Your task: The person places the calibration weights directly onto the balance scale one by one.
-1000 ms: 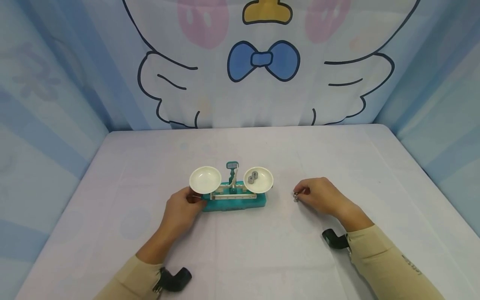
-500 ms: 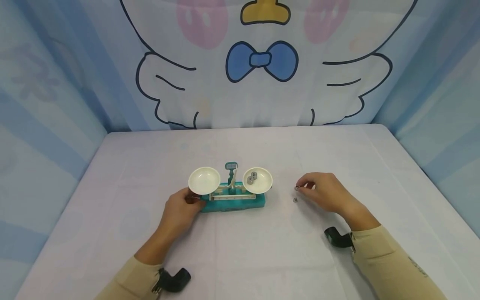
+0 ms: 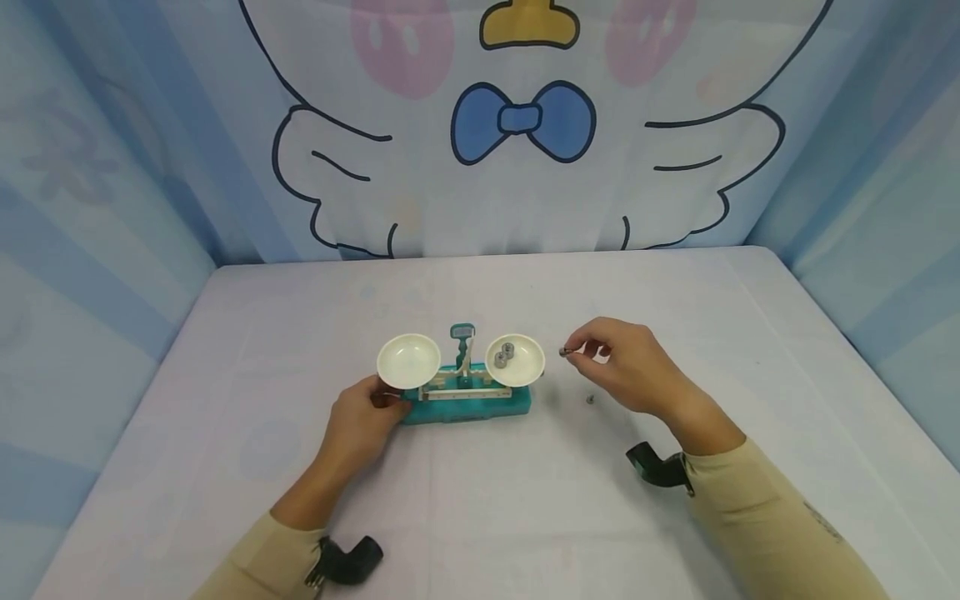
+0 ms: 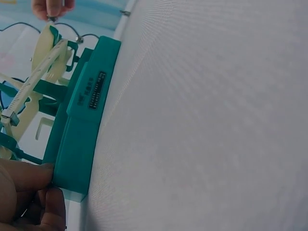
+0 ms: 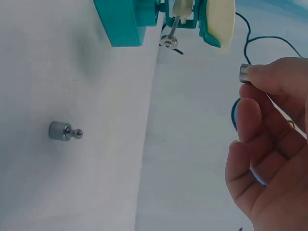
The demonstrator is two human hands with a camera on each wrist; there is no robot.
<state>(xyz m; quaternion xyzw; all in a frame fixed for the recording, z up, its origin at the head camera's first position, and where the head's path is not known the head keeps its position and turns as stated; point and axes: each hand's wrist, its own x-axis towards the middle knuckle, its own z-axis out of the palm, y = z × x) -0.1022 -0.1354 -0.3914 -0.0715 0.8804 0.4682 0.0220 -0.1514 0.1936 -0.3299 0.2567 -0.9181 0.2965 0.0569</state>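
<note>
A teal balance scale (image 3: 468, 407) with two cream pans stands mid-table. My left hand (image 3: 363, 427) grips the left end of its base, thumb and fingers at the corner in the left wrist view. The left pan (image 3: 408, 362) is bare; in the right pan (image 3: 528, 370) sit two small metal weights (image 3: 508, 350). Between thumb and fingertips my right hand (image 3: 637, 367) pinches a small silver weight (image 5: 244, 73), raised just right of the right pan. Another knobbed weight (image 5: 60, 131) lies on its side on the table below that hand.
White cloth covers the table (image 3: 480, 517). A curtain with a cartoon figure and a blue bow (image 3: 522, 121) hangs behind its far edge, with blue curtains at both sides. Black wrist cameras (image 3: 351, 560) jut from the sleeves.
My right hand has lifted one weight off the table and carried it up and left toward the right pan, leaving another lying there. The left hand stays on the scale's base.
</note>
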